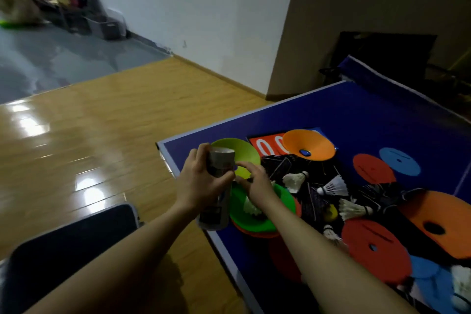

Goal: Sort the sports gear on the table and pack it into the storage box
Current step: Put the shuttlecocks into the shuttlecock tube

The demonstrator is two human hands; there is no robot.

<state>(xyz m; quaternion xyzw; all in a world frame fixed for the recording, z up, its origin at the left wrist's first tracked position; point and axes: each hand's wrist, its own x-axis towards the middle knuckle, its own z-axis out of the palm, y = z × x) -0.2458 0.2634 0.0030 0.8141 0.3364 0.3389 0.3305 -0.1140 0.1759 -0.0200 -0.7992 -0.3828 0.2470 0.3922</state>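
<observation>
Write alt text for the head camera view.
A person's left hand grips a grey shuttlecock tube upright at the corner of a blue table, the right hand beside its mouth. Shuttlecocks and coloured discs litter the table.

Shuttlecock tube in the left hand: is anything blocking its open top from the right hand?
Nothing visible. The left hand grips the shuttlecock tube near its open top, and the right hand is right beside the tube; whether it holds a shuttlecock cannot be told.

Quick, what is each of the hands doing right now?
Left hand: grips an upright grey tube.
Right hand: fingers curled beside the tube; whether it holds anything cannot be told.
</observation>
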